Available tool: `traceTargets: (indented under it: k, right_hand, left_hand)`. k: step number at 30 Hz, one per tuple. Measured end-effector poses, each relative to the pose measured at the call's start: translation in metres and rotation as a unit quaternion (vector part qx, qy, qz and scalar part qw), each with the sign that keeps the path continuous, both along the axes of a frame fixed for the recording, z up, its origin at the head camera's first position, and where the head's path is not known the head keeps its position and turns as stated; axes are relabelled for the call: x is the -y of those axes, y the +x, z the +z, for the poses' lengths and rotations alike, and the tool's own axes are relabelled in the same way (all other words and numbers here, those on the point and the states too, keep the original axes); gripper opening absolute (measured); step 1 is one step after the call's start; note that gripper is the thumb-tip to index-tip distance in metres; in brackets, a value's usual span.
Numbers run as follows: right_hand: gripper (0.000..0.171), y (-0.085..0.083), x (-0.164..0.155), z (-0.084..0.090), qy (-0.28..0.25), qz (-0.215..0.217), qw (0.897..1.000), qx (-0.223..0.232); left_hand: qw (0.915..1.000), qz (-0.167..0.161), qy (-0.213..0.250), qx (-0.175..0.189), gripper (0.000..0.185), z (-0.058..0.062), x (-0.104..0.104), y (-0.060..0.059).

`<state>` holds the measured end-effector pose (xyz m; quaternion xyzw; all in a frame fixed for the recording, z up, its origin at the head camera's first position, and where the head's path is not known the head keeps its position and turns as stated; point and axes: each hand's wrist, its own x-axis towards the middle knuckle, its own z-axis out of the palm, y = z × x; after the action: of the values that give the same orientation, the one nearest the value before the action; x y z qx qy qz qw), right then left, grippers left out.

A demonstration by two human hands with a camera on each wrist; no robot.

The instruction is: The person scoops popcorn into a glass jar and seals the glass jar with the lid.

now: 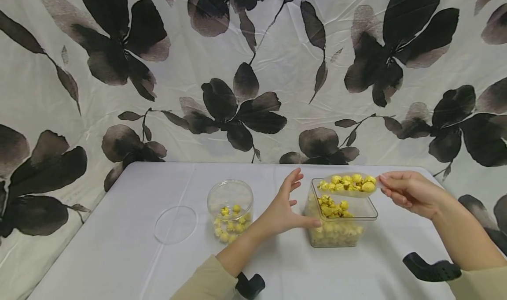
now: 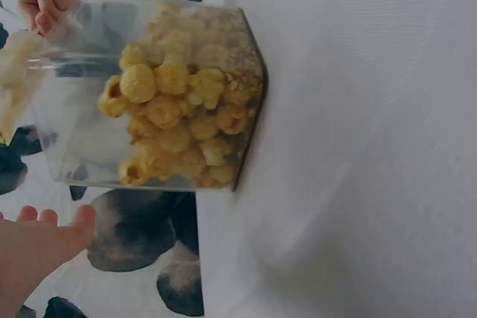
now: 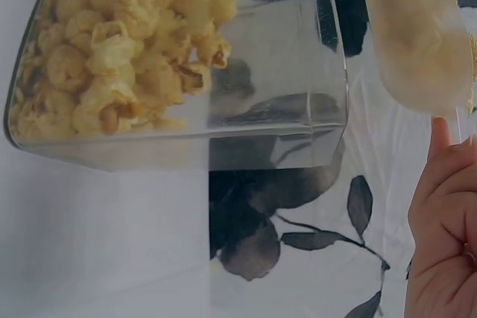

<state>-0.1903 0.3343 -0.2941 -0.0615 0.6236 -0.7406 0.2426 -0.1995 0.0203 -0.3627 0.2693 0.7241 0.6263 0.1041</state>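
Observation:
My right hand [image 1: 416,195] pinches the end of a translucent scoop [image 1: 356,194], which is heaped with yellow popcorn [image 1: 348,183]. The scoop is over the open top of a clear rectangular container [image 1: 368,212]. Inside that container, popcorn [image 2: 171,113] is piled up, higher on one side. My left hand [image 1: 282,209] is just left of the container, fingers spread and thumb pointing at its near side, holding nothing. In the right wrist view, the scoop's pale underside [image 3: 417,42] shows beyond the container's rim, with my right fingers at its end.
To the left stands a round clear jar [image 1: 229,196] with some popcorn in the bottom, behind my left forearm. A clear round lid [image 1: 176,225] lies flat farther left. A floral cloth [image 1: 245,71] hangs behind the white table [image 1: 119,247].

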Motion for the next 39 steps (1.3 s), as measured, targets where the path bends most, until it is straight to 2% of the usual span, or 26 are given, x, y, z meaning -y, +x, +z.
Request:
traceTargets:
  k: [5,12,16,21,28,33,39]
  right_hand:
    - [0.025,-0.002,0.004,0.003,-0.001,0.014,1.0,-0.018]
    - [0.022,-0.004,0.013,0.011,0.036,-0.017,0.999,-0.009]
    - [0.023,-0.005,0.017,0.015,0.045,-0.017,0.999,-0.012]
    - [0.022,-0.007,0.022,0.018,0.045,-0.012,0.999,-0.012]
    - [0.02,-0.012,0.032,0.025,0.052,-0.011,0.999,-0.01]
    - [0.019,-0.016,0.042,0.029,0.054,-0.013,0.998,-0.016]
    - [0.023,-0.018,0.054,0.032,0.063,-0.009,0.997,-0.034]
  left_hand:
    - [0.9999,0.006,0.008,-0.009,0.108,0.011,0.009,-0.001]
    - [0.9996,0.015,0.01,-0.02,0.107,0.026,0.025,-0.003]
    - [0.9994,0.021,0.011,-0.025,0.106,0.034,0.035,-0.004]
    - [0.9988,0.034,0.005,-0.035,0.107,0.043,0.054,-0.002]
    - [0.9962,0.051,-0.018,-0.069,0.107,0.055,0.085,0.002]
    - [0.9926,0.066,-0.038,-0.094,0.108,0.057,0.108,0.003]
    - [0.9904,0.065,-0.046,-0.112,0.11,0.049,0.141,0.003]
